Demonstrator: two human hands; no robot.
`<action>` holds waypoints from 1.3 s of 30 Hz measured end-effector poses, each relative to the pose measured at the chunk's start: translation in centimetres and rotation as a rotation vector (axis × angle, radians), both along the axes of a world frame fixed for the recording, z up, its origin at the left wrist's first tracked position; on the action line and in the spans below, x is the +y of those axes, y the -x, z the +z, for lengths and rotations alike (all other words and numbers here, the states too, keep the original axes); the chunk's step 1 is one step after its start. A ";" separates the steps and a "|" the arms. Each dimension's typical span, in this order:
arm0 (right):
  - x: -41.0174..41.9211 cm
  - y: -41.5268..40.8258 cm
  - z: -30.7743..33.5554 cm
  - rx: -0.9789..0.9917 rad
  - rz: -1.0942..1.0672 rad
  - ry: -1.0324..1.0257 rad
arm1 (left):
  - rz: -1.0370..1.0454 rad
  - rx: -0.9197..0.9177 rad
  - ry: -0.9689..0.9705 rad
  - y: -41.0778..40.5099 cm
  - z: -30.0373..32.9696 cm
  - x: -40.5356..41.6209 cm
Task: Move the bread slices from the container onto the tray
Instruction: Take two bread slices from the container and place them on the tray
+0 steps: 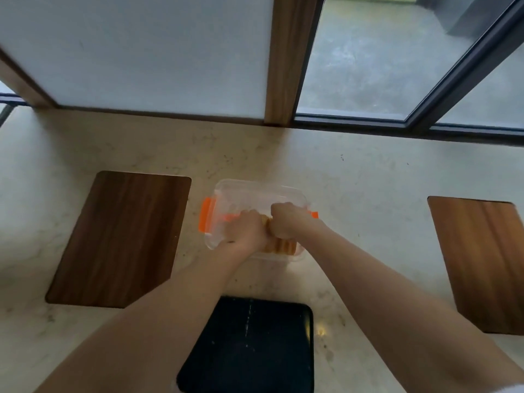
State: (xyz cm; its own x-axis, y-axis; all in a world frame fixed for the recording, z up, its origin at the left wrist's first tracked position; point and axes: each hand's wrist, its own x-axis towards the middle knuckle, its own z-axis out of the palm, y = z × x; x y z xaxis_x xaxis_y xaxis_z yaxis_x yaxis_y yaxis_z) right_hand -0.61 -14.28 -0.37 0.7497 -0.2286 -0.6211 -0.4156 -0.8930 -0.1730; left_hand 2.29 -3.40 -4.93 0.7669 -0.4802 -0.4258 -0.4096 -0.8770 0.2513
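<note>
On the pale marble-patterned counter, a clear plastic container with orange latches sits at centre, between two wooden boards. Both of the person's bare forearms reach forward into it from the near edge. The left hand is curled inside the container's left half, fingers folded down around the bread slices; the right hand is closed in a loose fist just beside it, knuckles nearly touching the left hand, and also bears on the bread. How many slices each hand grips cannot be told, since the hands cover most of the stack and the view is blurred by motion. The visible slices stand on edge in a row against the container's near wall, their brown crusts showing below the right hand; all of them are inside the container. A dark wooden board lies to the left of the container, just apart from it. A lighter wooden board lies well apart to the right, near the counter's right side. A black tray lies on the counter nearer the person than the container, between the two forearms, with nothing resting on it. Behind the counter runs a frosted panel, a wooden post and a dark-framed window.
</note>
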 end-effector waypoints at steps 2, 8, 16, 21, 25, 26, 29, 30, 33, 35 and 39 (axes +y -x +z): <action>-0.2 -0.2 -0.3 -0.019 0.000 0.001 | 0.010 -0.051 0.069 -0.3 -0.5 0.8; 0.2 -0.9 -1.4 -0.078 -0.014 0.023 | -0.016 -0.122 0.106 -0.8 -0.3 1.7; 1.1 -2.4 -1.9 -0.124 -0.028 -0.011 | 0.046 -0.195 0.045 -2.1 1.5 2.4; 1.1 -1.7 -1.7 -0.070 -0.075 -0.070 | 0.131 -0.224 0.173 -1.6 3.2 2.3; -0.7 1.2 0.7 -0.283 -0.286 -0.161 | 0.327 -0.209 0.510 -0.4 6.8 4.0; -1.1 2.3 1.5 -0.346 -0.371 -0.207 | 0.416 -0.160 0.614 0.3 7.9 5.0; -1.9 6.7 3.6 -0.469 -0.749 -0.627 | 0.735 0.200 0.904 2.7 10.3 8.4; -1.9 8.5 3.9 -0.485 -0.874 -0.831 | 0.850 0.380 0.995 3.6 10.7 9.5; -0.8 13.7 4.1 -0.503 -1.105 -1.398 | 1.105 0.807 1.164 6.8 10.4 13.0; 0.5 16.8 3.1 -0.476 -1.176 -1.620 | 1.242 1.007 1.299 9.3 9.2 14.9; 3.8 21.8 1.2 -0.333 -1.194 -1.790 | 1.354 1.199 1.419 14.5 6.5 18.0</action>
